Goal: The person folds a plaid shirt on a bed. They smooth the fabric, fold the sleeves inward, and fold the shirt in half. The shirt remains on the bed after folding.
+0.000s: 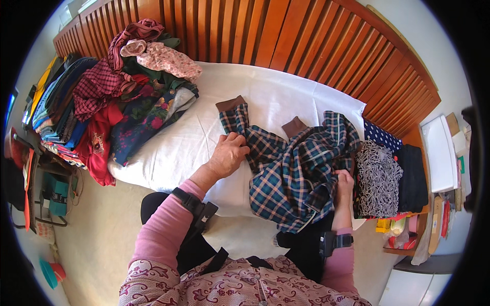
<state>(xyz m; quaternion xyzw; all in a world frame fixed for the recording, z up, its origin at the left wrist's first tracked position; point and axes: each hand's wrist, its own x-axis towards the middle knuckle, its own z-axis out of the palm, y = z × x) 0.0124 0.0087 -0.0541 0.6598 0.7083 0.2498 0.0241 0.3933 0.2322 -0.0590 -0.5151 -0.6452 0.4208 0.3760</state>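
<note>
A crumpled garment in dark green, navy and white plaid (278,191) with brown ribbed cuffs lies in front of me, its near edge hanging over my knees. Whether it is a top or trousers cannot be made out. My left hand (228,153) is closed, its curled fingers pinching the cloth along the left sleeve or leg, below the cuff (231,103). On the other side my right hand (345,184) grips the right edge of the plaid cloth, thumb on top, with some fingers hidden by the fabric. A second cuff (294,126) sticks out at the garment's far side.
The garment rests on a white sheet (178,137) over a bed with a slatted wooden headboard (286,35). Loose clothes (148,122) are heaped at the left, beside a folded stack (64,109). At the right lie folded dark and black-and-white patterned clothes (380,173).
</note>
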